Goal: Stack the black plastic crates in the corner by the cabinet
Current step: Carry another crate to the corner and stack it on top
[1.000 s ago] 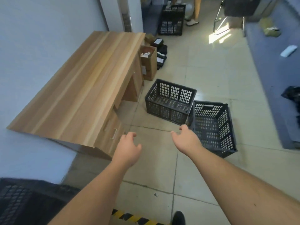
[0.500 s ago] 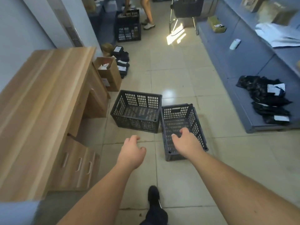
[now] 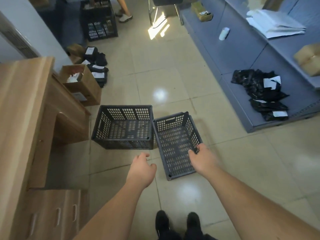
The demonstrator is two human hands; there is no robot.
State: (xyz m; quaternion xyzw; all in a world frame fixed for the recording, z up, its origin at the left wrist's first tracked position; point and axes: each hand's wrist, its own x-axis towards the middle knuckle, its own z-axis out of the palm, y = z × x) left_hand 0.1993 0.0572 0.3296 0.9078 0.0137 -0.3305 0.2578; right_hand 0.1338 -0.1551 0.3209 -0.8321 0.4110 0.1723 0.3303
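step: reach for first pickup, nothing lifted yet, no stack started
left hand [image 3: 141, 168]: loose, fingers half curled, holds nothing, hovers just left of near crate
right hand [image 3: 203, 157]: fingers at right wall of near crate [image 3: 176, 144]; real grip or just touch, cannot tell
near crate: on floor, empty, touching right side of far crate [image 3: 123, 126]
far crate: empty, just right of the wooden desk [image 3: 26, 108]
next: probably left hand to opposite rim, lift level, drop onto far crate, corners aligned
cardboard box [image 3: 81, 84]: behind far crate, open, white stuff inside, unclear what
distant crate [image 3: 99, 23]: well beyond, contents unclear
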